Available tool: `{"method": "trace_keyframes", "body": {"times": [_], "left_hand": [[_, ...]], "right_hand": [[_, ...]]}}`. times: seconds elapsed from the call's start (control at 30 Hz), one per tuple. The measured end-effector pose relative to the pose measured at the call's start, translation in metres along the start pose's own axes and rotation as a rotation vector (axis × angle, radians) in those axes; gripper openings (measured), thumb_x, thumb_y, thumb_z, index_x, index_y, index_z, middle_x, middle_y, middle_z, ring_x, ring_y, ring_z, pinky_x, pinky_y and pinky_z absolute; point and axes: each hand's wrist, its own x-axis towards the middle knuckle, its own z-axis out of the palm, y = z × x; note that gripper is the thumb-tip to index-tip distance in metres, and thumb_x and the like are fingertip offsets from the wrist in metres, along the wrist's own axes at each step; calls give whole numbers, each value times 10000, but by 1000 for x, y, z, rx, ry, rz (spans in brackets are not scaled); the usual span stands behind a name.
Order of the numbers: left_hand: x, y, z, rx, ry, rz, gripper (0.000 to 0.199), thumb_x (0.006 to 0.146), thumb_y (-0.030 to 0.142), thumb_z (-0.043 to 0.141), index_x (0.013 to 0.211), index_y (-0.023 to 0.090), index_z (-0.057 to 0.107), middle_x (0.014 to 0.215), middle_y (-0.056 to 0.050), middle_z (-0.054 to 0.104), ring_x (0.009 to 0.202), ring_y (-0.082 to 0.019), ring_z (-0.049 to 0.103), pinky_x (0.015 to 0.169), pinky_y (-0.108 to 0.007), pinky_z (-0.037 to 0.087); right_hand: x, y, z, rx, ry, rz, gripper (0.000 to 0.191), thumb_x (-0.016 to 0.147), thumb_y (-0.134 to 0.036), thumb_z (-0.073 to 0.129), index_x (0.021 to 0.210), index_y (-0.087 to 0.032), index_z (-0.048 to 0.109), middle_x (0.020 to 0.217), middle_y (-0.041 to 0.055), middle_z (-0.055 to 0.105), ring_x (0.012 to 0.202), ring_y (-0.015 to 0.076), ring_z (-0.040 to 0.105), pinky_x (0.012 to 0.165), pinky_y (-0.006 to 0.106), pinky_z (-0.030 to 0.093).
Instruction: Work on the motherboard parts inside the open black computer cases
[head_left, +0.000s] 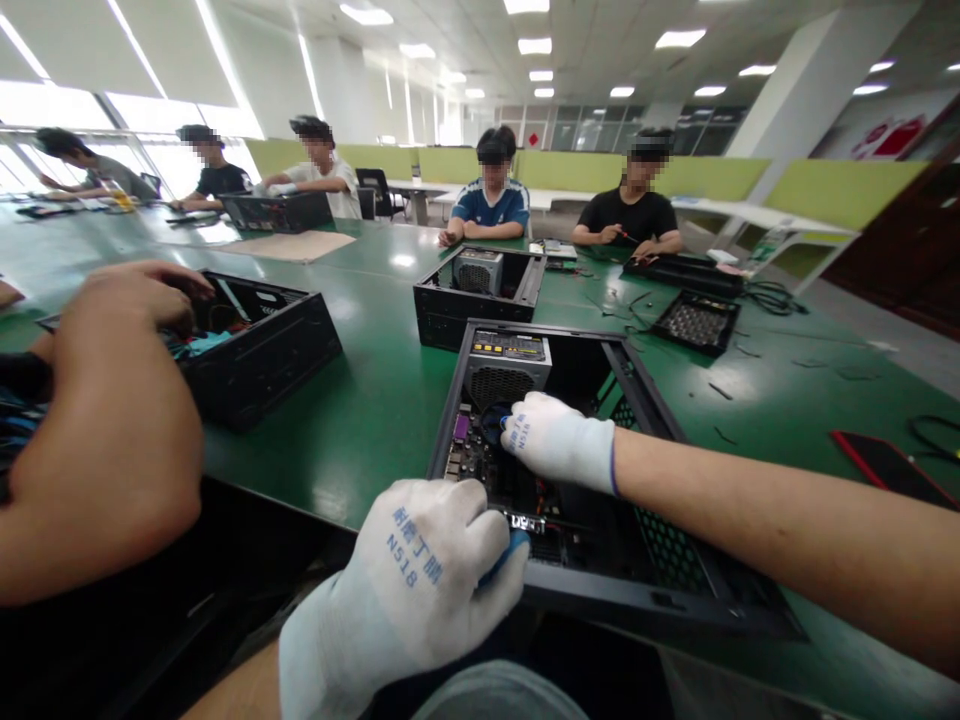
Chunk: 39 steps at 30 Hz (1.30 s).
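Note:
An open black computer case lies on the green table before me, with a silver power supply in its far left corner and a motherboard inside. My left hand, in a white glove, is closed at the near left edge of the case; its thumb and fingers meet beside a shiny metal part, and what they grip is hidden. Gloved too, my right hand reaches in over the board, fingers curled at the dark round fan below the power supply. Whatever is under those fingertips cannot be made out.
At the left, a co-worker's bare arm reaches into another case. A further open case stands just beyond mine. Right lie a black tray of screws, cables and a red-edged black object. Several people sit across the table.

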Motion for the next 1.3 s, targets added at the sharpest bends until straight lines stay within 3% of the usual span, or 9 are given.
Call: {"method": "trace_keyframes", "body": {"times": [0.2,0.37,0.5,0.67,1.03,1.3], "left_hand": [[0,-1,1,-12,-7,4,264,990,362,567,754,256,512,741,13,566,601,-189,518,556,-384,246],[0,0,2,-11,10,11,271,982,361,573,740,257,510,733,12,563,594,-191,514,549,-382,240],[-1,0,2,-6,24,4,293,983,363,576,722,253,499,713,13,553,582,-186,506,547,-377,244],[-1,1,1,-3,9,-5,291,989,356,574,726,250,506,718,12,548,594,-183,512,553,-384,247],[0,0,0,2,43,13,297,977,310,589,710,242,480,697,16,533,589,-171,487,562,-385,248],[1,2,1,25,47,1,281,961,307,595,707,245,493,702,7,523,570,-176,485,556,-366,271]], "right_hand": [[-26,10,-1,31,5,-20,233,890,-224,639,1073,-165,771,1081,122,778,1063,301,717,881,392,506],[-42,21,3,52,-50,94,239,891,-268,627,1029,-153,784,1042,141,784,1012,305,738,852,381,519],[-46,31,7,24,-138,222,285,909,-278,593,1059,-139,791,1066,169,788,999,322,750,808,382,540],[-39,42,14,31,-147,278,243,864,-232,631,1000,-130,805,1004,172,797,967,332,763,778,390,562],[-16,70,28,28,-69,351,245,885,-193,624,1037,-128,804,1029,179,796,961,312,762,758,383,555],[-35,68,27,-6,114,407,359,944,-425,610,1022,-124,789,1061,188,769,1083,343,673,879,426,480]]}}
